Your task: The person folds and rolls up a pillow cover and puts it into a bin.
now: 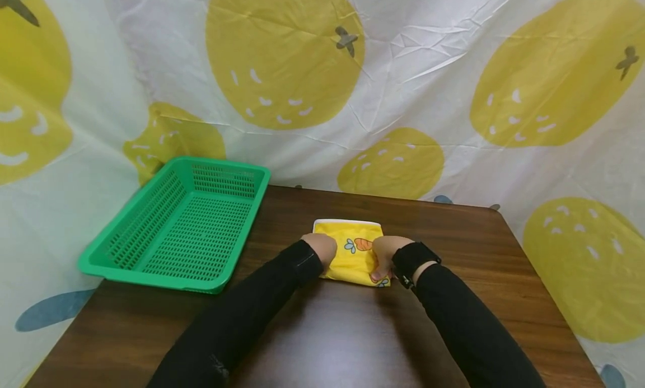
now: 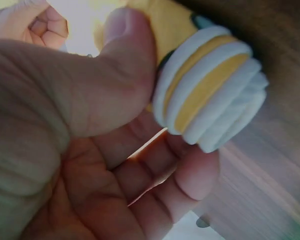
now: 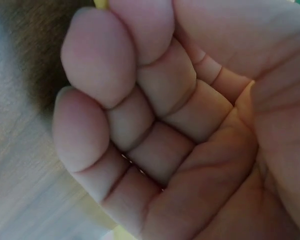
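Observation:
A yellow carrot-print cloth (image 1: 353,260) with a white edge along its far side lies folded into a small rectangle on the brown table. My left hand (image 1: 322,249) grips its left side. In the left wrist view, the thumb presses on top of the cloth's stacked white-and-yellow folds (image 2: 205,90), with curled fingers underneath. At the right side, my right hand (image 1: 389,255) pinches the cloth near its front right corner. The right wrist view is filled by curled fingers (image 3: 97,60), with only a sliver of yellow at the top; the rest of that grip is hidden.
A green perforated plastic basket (image 1: 204,234) stands at the left on the table (image 1: 453,237). Behind the table hangs a white sheet (image 1: 418,57) printed with large yellow fruit. The table's right edge slants away beyond my right arm.

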A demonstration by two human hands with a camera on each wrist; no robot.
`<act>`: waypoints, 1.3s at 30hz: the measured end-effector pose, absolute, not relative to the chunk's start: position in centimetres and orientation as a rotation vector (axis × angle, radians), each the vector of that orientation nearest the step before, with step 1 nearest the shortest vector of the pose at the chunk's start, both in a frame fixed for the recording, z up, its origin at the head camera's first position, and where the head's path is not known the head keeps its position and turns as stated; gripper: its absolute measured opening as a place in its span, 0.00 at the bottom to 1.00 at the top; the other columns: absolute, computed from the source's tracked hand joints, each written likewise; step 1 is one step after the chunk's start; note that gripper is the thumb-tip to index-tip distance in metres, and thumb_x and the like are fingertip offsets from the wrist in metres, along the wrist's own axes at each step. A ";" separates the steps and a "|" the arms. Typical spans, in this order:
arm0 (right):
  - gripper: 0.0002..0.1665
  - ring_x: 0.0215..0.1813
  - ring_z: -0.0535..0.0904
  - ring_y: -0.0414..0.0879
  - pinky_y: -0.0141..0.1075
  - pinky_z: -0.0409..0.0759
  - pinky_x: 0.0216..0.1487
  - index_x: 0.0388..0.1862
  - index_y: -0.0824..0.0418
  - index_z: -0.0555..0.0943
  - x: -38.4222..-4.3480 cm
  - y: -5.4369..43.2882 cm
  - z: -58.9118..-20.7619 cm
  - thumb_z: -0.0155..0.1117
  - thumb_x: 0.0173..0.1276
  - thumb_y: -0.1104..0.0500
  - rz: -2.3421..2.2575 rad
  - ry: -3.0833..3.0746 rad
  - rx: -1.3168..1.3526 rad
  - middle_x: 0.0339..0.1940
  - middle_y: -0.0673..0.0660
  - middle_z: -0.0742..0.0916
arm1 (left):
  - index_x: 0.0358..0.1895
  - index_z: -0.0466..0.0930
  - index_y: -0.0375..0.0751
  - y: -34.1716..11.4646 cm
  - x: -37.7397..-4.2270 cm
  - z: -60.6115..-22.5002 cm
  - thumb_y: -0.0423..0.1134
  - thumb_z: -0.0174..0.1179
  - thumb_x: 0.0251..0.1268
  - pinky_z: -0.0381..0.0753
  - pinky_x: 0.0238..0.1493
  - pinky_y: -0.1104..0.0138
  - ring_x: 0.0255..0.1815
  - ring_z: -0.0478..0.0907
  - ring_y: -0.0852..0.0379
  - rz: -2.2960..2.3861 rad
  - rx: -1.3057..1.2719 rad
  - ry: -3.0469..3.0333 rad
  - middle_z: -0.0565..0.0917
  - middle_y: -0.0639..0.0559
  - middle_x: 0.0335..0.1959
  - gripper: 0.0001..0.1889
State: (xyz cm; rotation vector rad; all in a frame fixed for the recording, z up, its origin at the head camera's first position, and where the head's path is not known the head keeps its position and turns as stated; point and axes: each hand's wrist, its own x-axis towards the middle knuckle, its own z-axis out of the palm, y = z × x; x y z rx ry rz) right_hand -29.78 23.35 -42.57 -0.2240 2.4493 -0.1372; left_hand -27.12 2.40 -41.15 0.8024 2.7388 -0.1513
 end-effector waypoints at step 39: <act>0.10 0.28 0.74 0.42 0.38 0.80 0.35 0.30 0.60 0.84 -20.4 23.9 -45.8 0.79 0.65 0.61 -0.005 3.110 -0.889 0.24 0.51 0.82 | 0.39 0.89 0.42 2.5 -28.9 -42.5 0.38 0.80 0.55 0.80 0.49 0.60 0.34 0.74 0.54 -0.181 0.825 2.678 0.83 0.53 0.32 0.11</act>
